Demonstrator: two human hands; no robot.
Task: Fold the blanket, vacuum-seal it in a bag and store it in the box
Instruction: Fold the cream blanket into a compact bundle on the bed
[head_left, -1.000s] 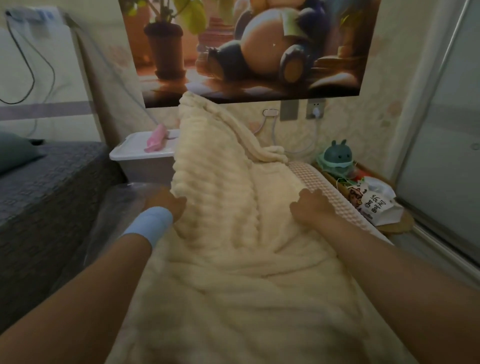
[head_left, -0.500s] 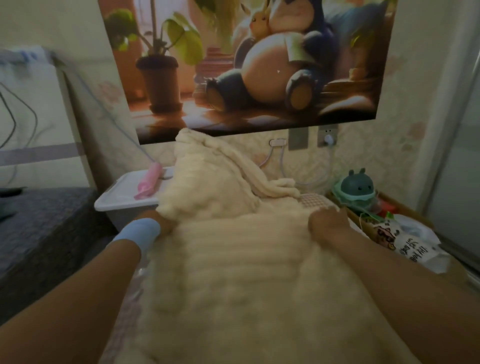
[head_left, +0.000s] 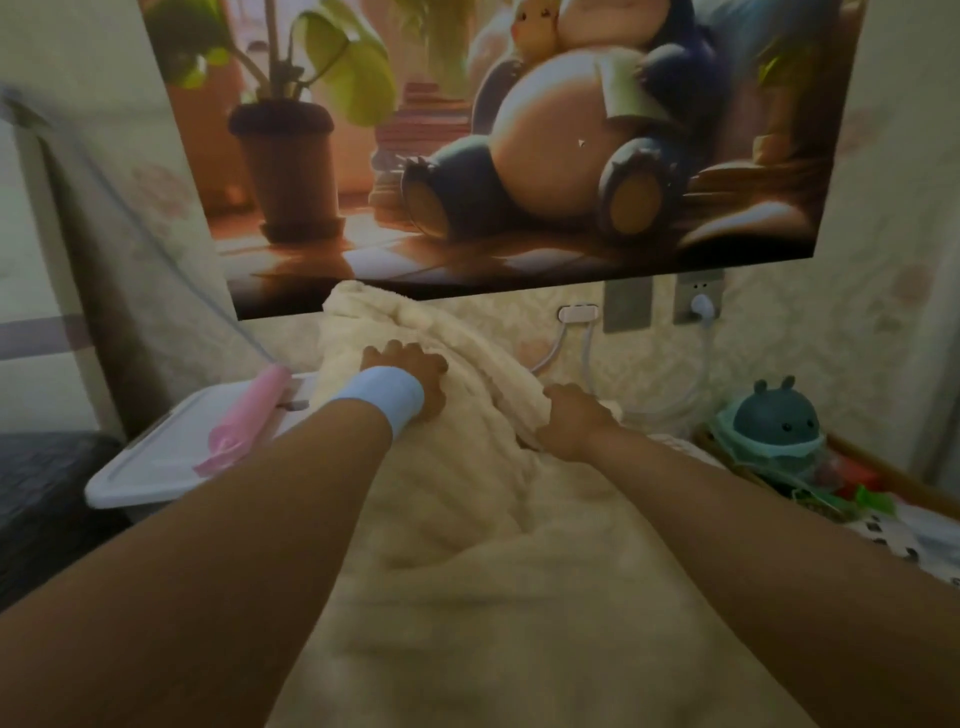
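- Nearest to us, the cream ribbed blanket (head_left: 467, 597) lay rumpled under both bare forearms. We could not see what it rested on.
- Left of the blanket's near part we saw a dark grey textured surface (head_left: 41, 499), apart from the fabric.
- Farther along, the right hand (head_left: 571, 421) sat on the blanket's right side. Its fingers were curled and its thumb tucked under, pinching a thick fold of the blanket.
- A little beyond that, the left hand (head_left: 410, 379), with a pale blue wristband (head_left: 384, 397) on its wrist, lay palm down on the blanket's raised far bunch. Its fingers were close together, but we could not tell whether they only pressed the fabric or held some of it.
- Just beside the blanket's left edge, level with the hands, stood the white box (head_left: 150, 462) with its lid on. A pink object (head_left: 244, 421) lay on that lid.
- Right of the blanket, and apart from it, we noted a round teal toy (head_left: 779, 421) among small, blurred clutter.
- Beyond the blanket's far end, to its right, wall sockets (head_left: 698, 299) held a white plug.
- Above the blanket's far end hung a large cartoon poster (head_left: 493, 156), its lower edge just over the blanket's topmost fold.
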